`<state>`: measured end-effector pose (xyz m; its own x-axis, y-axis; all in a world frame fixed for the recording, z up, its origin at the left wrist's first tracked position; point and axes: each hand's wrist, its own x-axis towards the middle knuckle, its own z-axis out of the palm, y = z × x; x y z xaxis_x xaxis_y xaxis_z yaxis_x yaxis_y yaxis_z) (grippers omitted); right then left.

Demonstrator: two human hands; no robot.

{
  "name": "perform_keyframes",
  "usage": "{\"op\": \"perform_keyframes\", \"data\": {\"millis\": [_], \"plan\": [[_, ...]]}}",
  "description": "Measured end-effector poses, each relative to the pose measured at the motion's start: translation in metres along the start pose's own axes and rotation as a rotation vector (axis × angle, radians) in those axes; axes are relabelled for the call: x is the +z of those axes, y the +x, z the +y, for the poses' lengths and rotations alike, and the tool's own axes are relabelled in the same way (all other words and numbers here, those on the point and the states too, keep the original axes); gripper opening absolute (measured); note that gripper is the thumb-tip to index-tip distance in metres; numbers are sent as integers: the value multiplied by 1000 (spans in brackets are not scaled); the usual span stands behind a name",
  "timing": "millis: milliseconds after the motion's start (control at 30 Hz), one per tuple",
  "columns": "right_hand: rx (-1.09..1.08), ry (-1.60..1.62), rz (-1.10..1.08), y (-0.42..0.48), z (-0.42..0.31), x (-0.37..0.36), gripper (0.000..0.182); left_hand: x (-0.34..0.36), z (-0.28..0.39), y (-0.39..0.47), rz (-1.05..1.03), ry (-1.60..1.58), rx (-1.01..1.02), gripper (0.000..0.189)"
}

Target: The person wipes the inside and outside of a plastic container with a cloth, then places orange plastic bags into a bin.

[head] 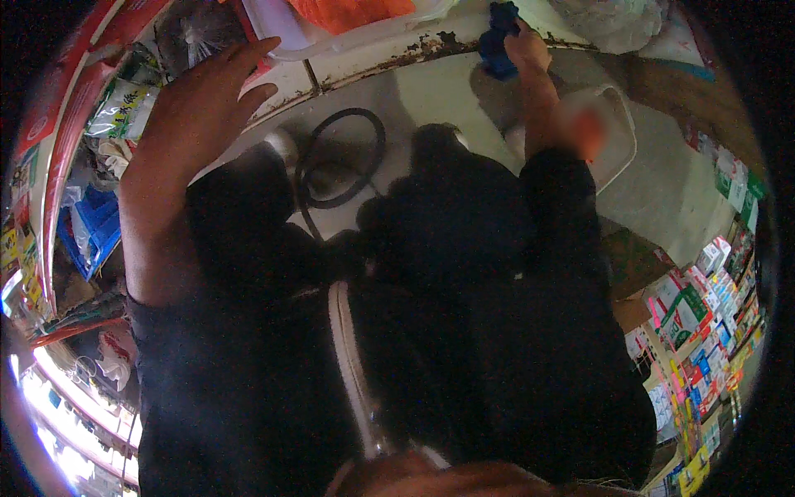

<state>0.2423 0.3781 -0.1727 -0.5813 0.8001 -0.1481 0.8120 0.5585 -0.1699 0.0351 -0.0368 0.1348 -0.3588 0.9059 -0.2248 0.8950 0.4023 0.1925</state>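
My left hand (pixel 208 109) is raised at the upper left, its fingers apart beside the rim of a white plastic container (pixel 310 50) that holds something orange. No object shows between its fingers. At the upper right, my right hand (pixel 528 50) grips a dark blue cloth (pixel 497 50) against the rusty edge of a pale ledge (pixel 428 50). A loop of black cable or hose (pixel 379 140) hangs between my arms, above my knees.
Packages with printed writing (pixel 124 112) and a blue bag (pixel 93 230) lie left of my arm. Shelves with many small boxes (pixel 714 317) stand at the lower right. A clear plastic bag (pixel 615 22) sits at the top right, and a cardboard box (pixel 633 261) is beside my right sleeve.
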Motion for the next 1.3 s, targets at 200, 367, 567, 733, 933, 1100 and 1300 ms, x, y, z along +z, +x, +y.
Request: {"op": "perform_keyframes", "data": {"millis": [200,367,567,733,933,1100,1300], "plan": [[-431,-183,164,-62,-99,6,37,-7,14,6,-147,15,-109,43],[-428,-139,14,-58,-114,-17,36,-1,23,24,-202,7,-81,44],[-306,-187,-278,-58,-161,-34,55,6,33,25,-83,88,3,42],[-158,-102,-103,8,-79,38,48,13,17,33,-118,52,-21,43],[-103,-106,-201,3,-96,-1,61,8,13,26,-86,51,-4,42],[-83,-135,-306,-8,-119,15,76,8,15,28,-117,27,-14,42],[-94,-70,-268,-15,-135,11,82,10,14,18,-84,48,-23,42]]}}
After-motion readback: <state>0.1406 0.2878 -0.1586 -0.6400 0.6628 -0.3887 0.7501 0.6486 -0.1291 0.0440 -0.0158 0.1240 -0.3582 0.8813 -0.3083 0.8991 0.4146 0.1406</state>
